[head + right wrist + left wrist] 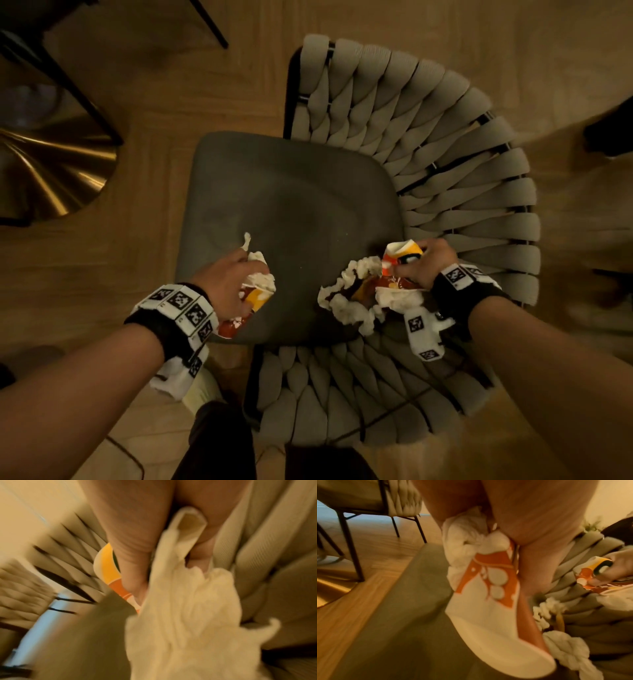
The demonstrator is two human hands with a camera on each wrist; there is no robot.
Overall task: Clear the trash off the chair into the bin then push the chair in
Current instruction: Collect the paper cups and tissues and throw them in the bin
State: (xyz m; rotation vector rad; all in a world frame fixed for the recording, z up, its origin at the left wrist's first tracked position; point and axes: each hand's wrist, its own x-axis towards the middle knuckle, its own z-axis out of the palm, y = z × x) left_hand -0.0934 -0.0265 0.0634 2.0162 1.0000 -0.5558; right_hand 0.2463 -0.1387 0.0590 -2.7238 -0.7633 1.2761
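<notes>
A chair with a dark grey seat (291, 202) and a woven beige back (445, 154) stands below me. My left hand (226, 281) grips a flattened orange-and-white paper wrapper (484, 601) together with a crumpled white napkin (462, 536) over the seat's near left corner. My right hand (424, 263) grips another orange-and-yellow wrapper (400, 255) with crumpled white napkins (349, 305) bunched under it, at the seat's near right edge. In the right wrist view the napkins (188, 622) fill the foreground and the thumb (130, 561) presses on the wrapper (106, 568).
A round brass table base (48, 171) with black chair legs (68, 85) lies at the left on the wooden floor (205, 85). A second woven chair (399, 500) shows in the left wrist view. No bin is in view. My legs stand at the bottom edge.
</notes>
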